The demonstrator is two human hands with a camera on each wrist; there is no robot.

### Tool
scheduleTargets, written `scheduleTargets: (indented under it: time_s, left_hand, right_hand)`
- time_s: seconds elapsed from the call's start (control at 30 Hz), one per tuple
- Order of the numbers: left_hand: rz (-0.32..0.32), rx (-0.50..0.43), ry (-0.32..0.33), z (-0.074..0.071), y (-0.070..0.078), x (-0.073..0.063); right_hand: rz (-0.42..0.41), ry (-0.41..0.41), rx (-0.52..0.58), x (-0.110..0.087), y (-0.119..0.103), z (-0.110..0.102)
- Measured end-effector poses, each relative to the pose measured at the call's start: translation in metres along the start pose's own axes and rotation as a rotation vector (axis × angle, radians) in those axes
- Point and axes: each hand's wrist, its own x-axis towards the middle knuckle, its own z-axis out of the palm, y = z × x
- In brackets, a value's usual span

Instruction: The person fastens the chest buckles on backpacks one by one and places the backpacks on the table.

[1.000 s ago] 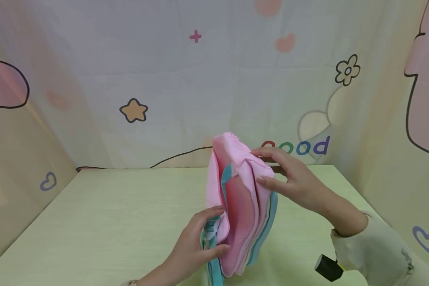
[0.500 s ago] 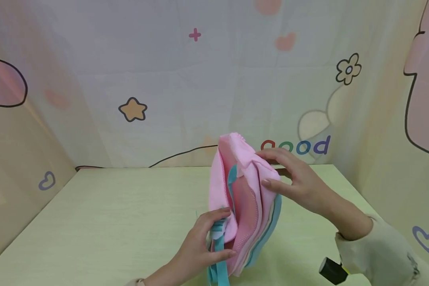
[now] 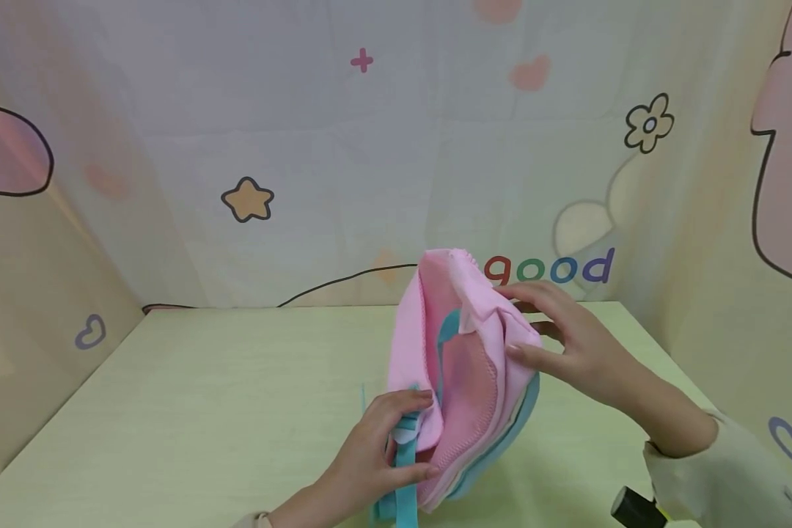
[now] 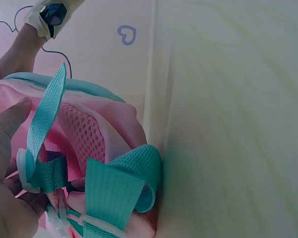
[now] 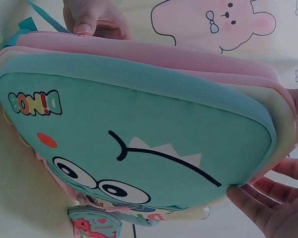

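Note:
A child's backpack [image 3: 412, 323], pink with teal trim, stands tilted on the table, its zipped mouth gaping toward me. My left hand [image 3: 376, 455] grips the near edge of the opening, thumb on one side and fingers on the other. Beside those fingers hang teal webbing straps [image 4: 114, 191] with a pale buckle. On the far right side, my right hand [image 3: 574, 356] holds the bag's body between thumb and fingers. The right wrist view shows the teal front panel [image 5: 154, 124] with a printed dinosaur face and a small dangling pouch [image 5: 94, 222]. The bag's bottom interior is hidden.
The pale green tabletop [image 3: 204, 411] reaches back to a printed cloth backdrop [image 3: 303, 147], with more printed cloth at both sides. A black wrist device [image 3: 636, 507] sits at the right sleeve.
The backpack has shifted a little to the right and turned slightly, and its mouth gapes wider. Both hands moved right with it and kept their hold.

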Motion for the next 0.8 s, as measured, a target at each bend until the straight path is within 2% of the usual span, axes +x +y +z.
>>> scheduleTargets:
  time_s: [0.17, 0.43, 0.57, 0.8]
  left_hand:
    - [0.046, 0.023, 0.004, 0.000, 0.000, 0.001]
    - [-0.002, 0.004, -0.029, 0.000, 0.002, 0.001]
    - [0.029, 0.037, -0.026, 0.001, 0.001, 0.001]
    - [0.046, 0.051, -0.036, 0.001, 0.001, 0.003]
  right_hand:
    - [-0.013, 0.009, 0.016, -0.005, 0.004, 0.000]
    - [-0.013, 0.013, 0.062, -0.014, 0.010, -0.001]
    - [-0.009, 0.022, 0.079, -0.018, 0.013, -0.001]
    - [0.008, 0.033, 0.105, -0.024, 0.017, 0.000]
